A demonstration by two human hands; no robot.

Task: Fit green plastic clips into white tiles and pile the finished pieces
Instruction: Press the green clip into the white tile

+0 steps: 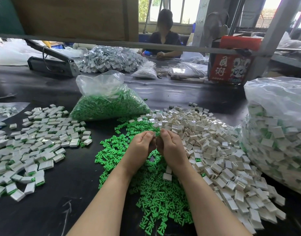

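Both hands raised together over the middle of the dark table (74, 176), fingertips meeting. Left hand (143, 142) and right hand (170, 145) are each curled, pinching a small part between them; a sliver of green clip (157, 133) shows at the fingertips. Whether a white tile is in there too can't be told, as the fingers hide it.

Key relation: the clip sits between the two thumbs, equally near both hands, so seating it looks like a squeeze inward. Its long axis can't be read.

Loose green clips (156, 193) lie directly under the wrists: flat, matte, splayed prongs. Empty white tiles (214, 150) are heaped just to the right: small open rectangular shells of hard plastic, glossy. Right hand is nearer those.

Finished pieces (40, 133) are spread toward the left edge, white with green showing at one end. Left hand is nearer for the drop.

Bag of clips (108, 103) behind, bag of finished pieces (275, 133) at the right edge.
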